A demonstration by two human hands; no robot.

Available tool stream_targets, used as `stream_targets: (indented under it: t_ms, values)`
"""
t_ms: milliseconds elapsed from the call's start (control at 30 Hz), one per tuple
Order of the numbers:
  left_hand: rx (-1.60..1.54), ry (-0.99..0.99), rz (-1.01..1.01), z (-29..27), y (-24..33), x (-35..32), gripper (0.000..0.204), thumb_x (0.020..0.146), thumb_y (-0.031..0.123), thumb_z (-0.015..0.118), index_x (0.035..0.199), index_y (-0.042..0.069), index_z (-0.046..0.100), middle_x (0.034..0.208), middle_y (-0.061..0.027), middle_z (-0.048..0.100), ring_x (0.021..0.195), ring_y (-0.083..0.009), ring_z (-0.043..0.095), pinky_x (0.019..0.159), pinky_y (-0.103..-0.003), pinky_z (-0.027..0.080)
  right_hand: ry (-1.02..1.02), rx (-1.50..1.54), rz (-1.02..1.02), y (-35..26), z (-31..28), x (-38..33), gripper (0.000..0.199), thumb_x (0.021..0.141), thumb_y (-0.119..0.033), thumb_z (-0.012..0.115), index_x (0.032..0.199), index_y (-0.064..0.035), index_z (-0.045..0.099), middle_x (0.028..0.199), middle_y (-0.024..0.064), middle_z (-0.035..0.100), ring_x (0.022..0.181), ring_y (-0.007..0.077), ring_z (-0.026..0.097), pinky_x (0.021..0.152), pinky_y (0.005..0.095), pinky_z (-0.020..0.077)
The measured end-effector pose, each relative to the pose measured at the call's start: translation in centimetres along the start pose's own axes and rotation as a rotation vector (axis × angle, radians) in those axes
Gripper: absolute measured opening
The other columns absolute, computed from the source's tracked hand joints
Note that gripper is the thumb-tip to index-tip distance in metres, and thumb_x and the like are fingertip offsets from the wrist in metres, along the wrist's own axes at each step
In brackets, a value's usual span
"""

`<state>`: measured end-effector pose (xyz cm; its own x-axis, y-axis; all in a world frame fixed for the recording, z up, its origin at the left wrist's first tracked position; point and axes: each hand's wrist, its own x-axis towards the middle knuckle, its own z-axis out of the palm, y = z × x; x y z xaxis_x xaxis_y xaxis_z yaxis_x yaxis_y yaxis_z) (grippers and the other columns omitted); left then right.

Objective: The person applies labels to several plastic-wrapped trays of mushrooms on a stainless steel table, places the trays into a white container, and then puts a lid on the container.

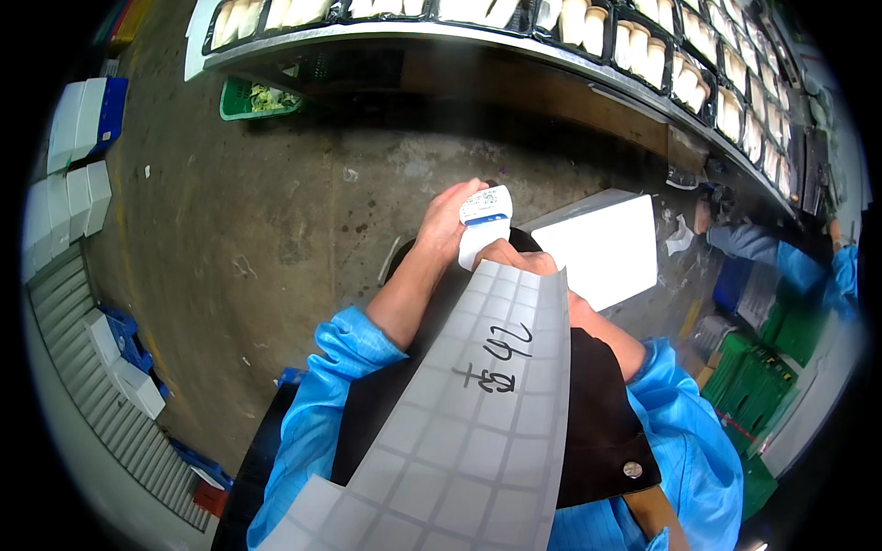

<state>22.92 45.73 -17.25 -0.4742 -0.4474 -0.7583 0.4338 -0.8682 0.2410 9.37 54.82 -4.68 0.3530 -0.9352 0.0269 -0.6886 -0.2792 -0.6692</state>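
Label-handling step, I reckon: mid-frame, left hand [443, 223] pinching the blue-striped label [486, 208], right hand [517, 256] curled at the gridded sheet [469, 404] (can't tell its pinch). Next calls for steadiness.

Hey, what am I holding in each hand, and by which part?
Your right hand grips the long grid-marked sheet at its narrow far end; your left hand seems to hold the small blue-banded label by its left edge.
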Motion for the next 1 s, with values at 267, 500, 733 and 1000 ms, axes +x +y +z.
stream_targets:
  t_ms: [267,500,733,1000]
  values:
    - [-0.109,-0.151,-0.109,0.1,2.7,-0.1,0.038,0.091,0.035,0.064,0.117,0.008,0.059,0.106,-0.0166,0.068,0.095,-0.0393,0.068,0.08,-0.049,0.057,-0.106,0.377,0.01,-1.0,-1.0,1.4,0.019,0.08,-0.013,0.067,0.094,-0.0065,0.057,0.087,0.0061,0.061,0.061,0.0213,0.064,0.055,0.0291,0.0533]
    - [-0.354,-0.105,0.024,-6.0,5.3,1.9,0.052,0.088,0.035,0.063,0.123,-0.003,0.056,0.113,-0.0243,0.065,0.1,-0.0447,0.065,0.083,-0.051,0.056,-0.357,0.774,-0.046,-0.7,-0.2,1.8,0.015,0.086,-0.011,0.064,0.097,-0.0055,0.056,0.086,0.0077,0.064,0.074,0.0216,0.068,0.065,0.0292,0.0542]
    - [-0.754,0.043,0.46,-16.6,15.3,-0.1,0.049,0.092,0.023,0.057,0.124,-0.013,0.05,0.112,-0.0293,0.063,0.095,-0.0371,0.067,0.083,-0.04,0.059,-0.499,0.772,-0.125,-1.6,-1.9,3.5,0.015,0.087,-0.012,0.063,0.098,-0.0056,0.056,0.087,0.008,0.063,0.074,0.0212,0.067,0.064,0.0291,0.0534]
    - [0.591,0.126,1.186,-8.2,37.1,-29.5,0.051,0.086,0.01,0.06,0.133,-0.008,0.05,0.126,-0.0219,0.061,0.111,-0.0322,0.063,0.095,-0.043,0.053,-0.61,0.738,-0.213,-2.6,-3.1,4.4,0.014,0.088,-0.013,0.062,0.098,-0.0058,0.055,0.09,0.0083,0.061,0.074,0.0209,0.066,0.063,0.0289,0.0525]
